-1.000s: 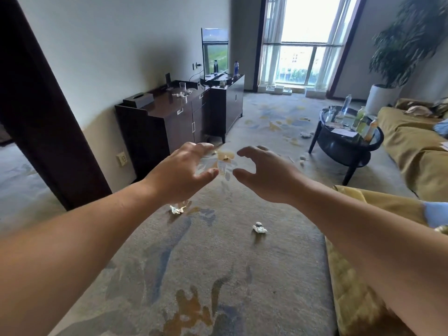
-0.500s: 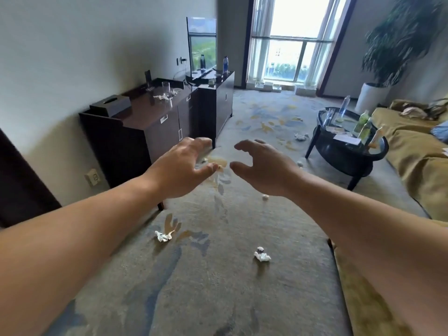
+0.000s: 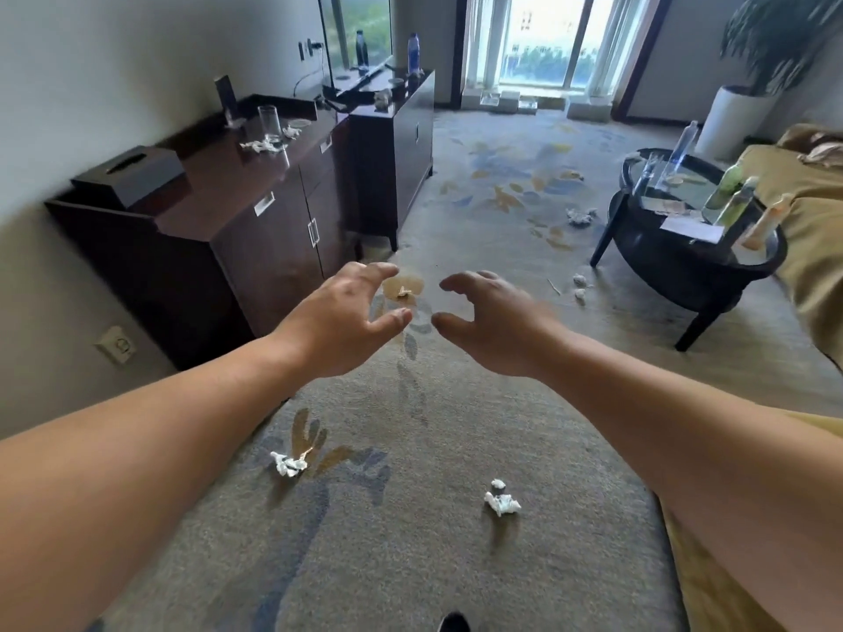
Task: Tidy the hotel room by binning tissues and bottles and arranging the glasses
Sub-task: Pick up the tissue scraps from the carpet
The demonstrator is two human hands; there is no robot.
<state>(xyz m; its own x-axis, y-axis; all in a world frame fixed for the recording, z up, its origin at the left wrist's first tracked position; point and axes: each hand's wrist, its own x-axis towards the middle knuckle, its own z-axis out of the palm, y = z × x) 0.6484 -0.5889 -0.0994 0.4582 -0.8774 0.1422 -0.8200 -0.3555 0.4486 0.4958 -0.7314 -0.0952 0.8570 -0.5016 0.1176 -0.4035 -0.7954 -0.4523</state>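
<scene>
My left hand (image 3: 340, 319) and my right hand (image 3: 495, 323) are stretched out in front of me above the carpet, fingers loosely curved, holding nothing. Crumpled tissues lie on the carpet: one tissue (image 3: 287, 463) below my left arm, another tissue (image 3: 501, 500) lower right, a small tissue (image 3: 403, 291) between my hands, more tissues (image 3: 580, 216) near the round table. A drinking glass (image 3: 269, 124) and tissues (image 3: 260, 146) sit on the dark sideboard (image 3: 237, 189). Bottles (image 3: 730, 203) stand on the round coffee table (image 3: 693, 248). A blue bottle (image 3: 413, 52) stands on the far cabinet.
A dark tissue box (image 3: 130, 175) sits on the sideboard's near end. A TV (image 3: 360, 34) stands on the far cabinet. A yellow sofa (image 3: 812, 230) runs along the right, a potted plant (image 3: 739, 116) by the window. Open carpet lies ahead.
The view has advanced into the room, with the sideboard and floor tissues now nearer and lower in view. Both hands stay out in front, apart and holding nothing.
</scene>
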